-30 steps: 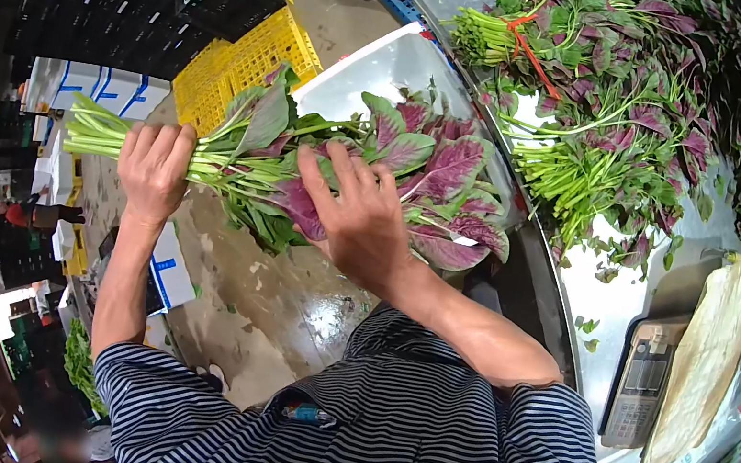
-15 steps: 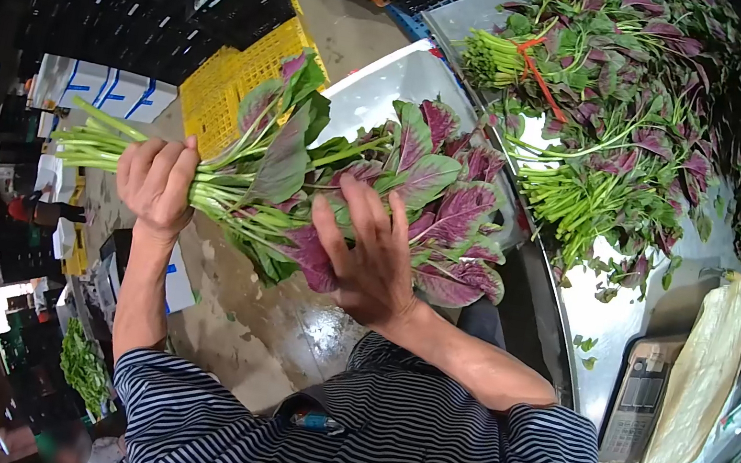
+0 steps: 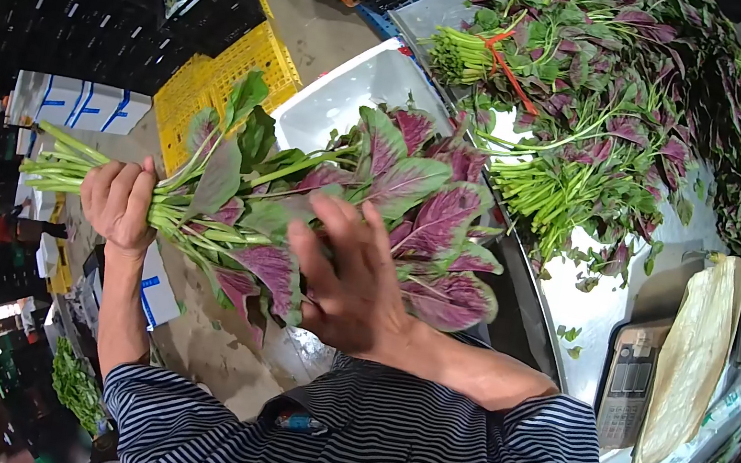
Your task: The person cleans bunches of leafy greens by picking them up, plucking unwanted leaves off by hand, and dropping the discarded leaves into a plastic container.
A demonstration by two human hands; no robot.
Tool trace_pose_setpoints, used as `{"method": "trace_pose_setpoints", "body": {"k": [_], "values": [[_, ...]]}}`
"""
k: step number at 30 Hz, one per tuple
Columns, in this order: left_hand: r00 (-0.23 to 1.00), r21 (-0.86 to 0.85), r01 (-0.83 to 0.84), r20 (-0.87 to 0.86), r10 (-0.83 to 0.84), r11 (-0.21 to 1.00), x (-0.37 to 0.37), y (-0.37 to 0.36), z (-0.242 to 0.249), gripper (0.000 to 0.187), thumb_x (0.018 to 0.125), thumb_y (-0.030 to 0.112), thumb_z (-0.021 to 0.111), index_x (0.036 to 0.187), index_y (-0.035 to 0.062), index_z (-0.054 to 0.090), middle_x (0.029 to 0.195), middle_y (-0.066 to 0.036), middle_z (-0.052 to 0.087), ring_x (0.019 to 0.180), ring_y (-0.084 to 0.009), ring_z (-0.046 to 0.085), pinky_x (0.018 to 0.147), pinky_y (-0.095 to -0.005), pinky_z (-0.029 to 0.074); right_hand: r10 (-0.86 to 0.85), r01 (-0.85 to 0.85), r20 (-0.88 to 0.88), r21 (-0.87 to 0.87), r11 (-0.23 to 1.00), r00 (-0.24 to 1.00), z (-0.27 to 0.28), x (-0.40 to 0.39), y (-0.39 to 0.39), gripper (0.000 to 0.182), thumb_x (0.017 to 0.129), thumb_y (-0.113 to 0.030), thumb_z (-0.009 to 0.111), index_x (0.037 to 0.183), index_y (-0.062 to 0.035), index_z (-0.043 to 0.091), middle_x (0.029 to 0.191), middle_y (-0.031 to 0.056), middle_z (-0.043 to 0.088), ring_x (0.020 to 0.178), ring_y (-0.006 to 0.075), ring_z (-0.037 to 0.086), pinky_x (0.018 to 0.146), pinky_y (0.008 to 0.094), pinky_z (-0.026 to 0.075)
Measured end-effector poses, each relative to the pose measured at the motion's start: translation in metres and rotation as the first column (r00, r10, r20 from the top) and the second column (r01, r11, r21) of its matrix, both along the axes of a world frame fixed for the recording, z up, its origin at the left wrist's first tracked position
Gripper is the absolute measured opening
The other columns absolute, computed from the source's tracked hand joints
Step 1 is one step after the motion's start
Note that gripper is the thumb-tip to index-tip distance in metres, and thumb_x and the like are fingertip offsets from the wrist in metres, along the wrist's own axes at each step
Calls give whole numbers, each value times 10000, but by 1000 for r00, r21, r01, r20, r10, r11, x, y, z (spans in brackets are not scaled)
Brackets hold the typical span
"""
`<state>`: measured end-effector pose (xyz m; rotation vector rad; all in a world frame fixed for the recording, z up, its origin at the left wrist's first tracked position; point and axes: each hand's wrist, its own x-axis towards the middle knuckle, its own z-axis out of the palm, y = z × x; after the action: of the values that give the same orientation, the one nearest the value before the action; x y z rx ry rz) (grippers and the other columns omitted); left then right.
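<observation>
My left hand [image 3: 119, 203] is wrapped round the pale green stems of a bunch of red amaranth [image 3: 450, 220], held out sideways in front of my body. Its stem ends stick out to the left, and the broad green-and-purple leaves spread to the right. Over the near side of those leaves lies my right hand [image 3: 353, 277], fingers apart and slightly blurred; whether they pinch any leaf is hard to see, but none shows between them. On the metal table at right are more amaranth bunches [image 3: 559, 203], one bound with a red tie [image 3: 512, 75].
A white tub [image 3: 346, 82] stands behind the bunch, beside the metal table [image 3: 576, 308]. A keypad panel [image 3: 626, 393] and a long yellowish sheet [image 3: 689, 360] lie at right. Yellow crates [image 3: 217, 101], black crates [image 3: 84, 21] and white boxes [image 3: 85, 104] stand at left.
The bunch and my left hand have shifted left in view, along with the background. My right hand has moved slightly down and left over the leaves, its fingers spreading. The left grip stays on the stems.
</observation>
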<state>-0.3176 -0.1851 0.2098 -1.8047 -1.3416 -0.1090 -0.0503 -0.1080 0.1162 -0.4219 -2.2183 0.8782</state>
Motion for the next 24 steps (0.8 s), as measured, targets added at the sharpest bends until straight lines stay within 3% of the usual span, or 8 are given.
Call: {"method": "trace_pose_setpoints", "body": {"k": [3, 7, 12, 16, 19, 20, 22, 24], "values": [[1000, 0, 7, 3, -7, 1000, -3, -1, 1, 192, 690, -5, 747, 838, 34, 632, 771, -66, 621, 746, -245, 593, 696, -357, 442, 102, -108, -55, -116, 987, 993, 12, 15, 10, 794, 664, -288, 713, 1341, -40, 380, 1368, 230, 327, 1248, 378, 350, 1026, 570, 242], [999, 24, 26, 18, -26, 999, -9, 1, -8, 194, 693, 1, 749, 848, 33, 636, 778, -72, 628, 752, -247, 596, 698, -359, 443, 154, -155, -27, -86, 984, 988, 22, 28, 15, 779, 721, -355, 699, 1350, -23, 383, 1376, 245, 325, 1239, 410, 383, 1031, 581, 243], [999, 30, -37, 19, 37, 999, -15, -7, -12, 215, 682, -34, 756, 847, 18, 628, 781, -75, 639, 739, -254, 602, 704, -367, 454, 12, -17, -45, -101, 995, 999, 14, 38, 27, 758, 766, -434, 652, 1349, -22, 397, 1366, 233, 352, 1217, 392, 411, 1011, 584, 267], [997, 17, -57, 48, 57, 998, -20, -6, -19, 193, 693, -7, 748, 848, 23, 638, 788, -75, 639, 750, -252, 601, 719, -365, 448, -64, 64, -8, 16, 998, 998, 20, 45, 40, 697, 764, -404, 664, 1300, -6, 460, 1370, 215, 368, 1234, 361, 403, 1005, 556, 296], [995, 16, -89, 53, 88, 996, -20, -11, -18, 179, 701, 14, 736, 855, 35, 646, 783, -77, 634, 762, -249, 596, 728, -364, 438, -56, 62, 191, -27, 998, 980, 31, 46, 48, 524, 788, -250, 668, 1213, 24, 529, 1331, 216, 427, 1198, 343, 456, 991, 479, 358], [993, -7, -105, 56, 105, 994, -16, -11, -16, 168, 704, 17, 727, 851, 34, 648, 779, -77, 631, 762, -251, 595, 729, -365, 438, -38, 45, 183, -36, 998, 982, 26, 48, 52, 524, 788, -250, 668, 1213, 24, 529, 1331, 216, 427, 1198, 343, 456, 991, 479, 358], [989, -50, -134, 63, 137, 990, -12, -8, -12, 146, 710, 22, 708, 843, 34, 650, 772, -76, 624, 762, -253, 592, 729, -366, 438, -128, 111, -90, -172, 979, 988, 11, 53, 64, 379, 789, -62, 615, 1147, 51, 559, 1261, 211, 502, 1111, 328, 535, 948, 387, 422], [988, -41, -136, 65, 138, 990, -13, -8, -14, 138, 712, 29, 700, 841, 32, 651, 772, -76, 621, 763, -253, 592, 729, -367, 439, -175, 127, -185, -248, 960, 967, 4, 51, 74, 312, 785, -5, 609, 1090, 44, 573, 1110, 196, 574, 985, 328, 577, 891, 379, 442]]}}
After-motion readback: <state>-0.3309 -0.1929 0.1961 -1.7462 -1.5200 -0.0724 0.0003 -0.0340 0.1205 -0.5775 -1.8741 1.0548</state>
